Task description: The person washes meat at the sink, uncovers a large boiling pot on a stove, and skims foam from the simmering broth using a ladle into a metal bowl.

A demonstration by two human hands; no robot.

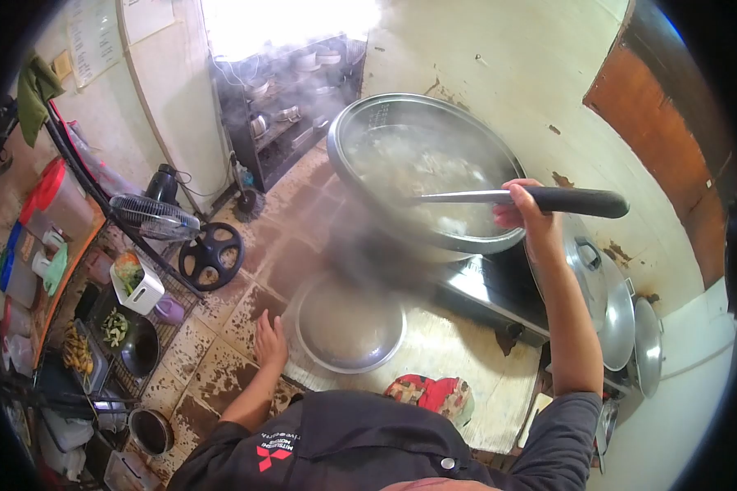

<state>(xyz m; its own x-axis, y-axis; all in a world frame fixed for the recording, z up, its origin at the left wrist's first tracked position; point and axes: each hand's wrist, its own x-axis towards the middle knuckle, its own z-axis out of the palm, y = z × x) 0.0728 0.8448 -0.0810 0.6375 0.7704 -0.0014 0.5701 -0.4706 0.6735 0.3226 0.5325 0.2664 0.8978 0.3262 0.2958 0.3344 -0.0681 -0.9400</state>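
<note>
My right hand [532, 214] is closed around a long metal cooking utensil [581, 202] with a thick black handle. Its shaft reaches left over a large metal pot [509, 240] of steaming, cloudy contents; steam blurs the utensil's far end, so its shape cannot be told. The pot stands on a black-and-silver stove [491, 282]. Low on the left, my left hand [271, 342] is open and holds nothing, fingers apart, beside a round metal basin [301, 335]. Steam veils the basin's inside. A red patterned cloth [430, 395] lies near my body on a pale board [475, 360].
Large metal lids and pans [617, 315] lean along the right wall. A standing fan [155, 214] and a rack with a white basket [143, 290] and a dark wok [141, 348] are on the left. Dark shelves [274, 123] stand at the back.
</note>
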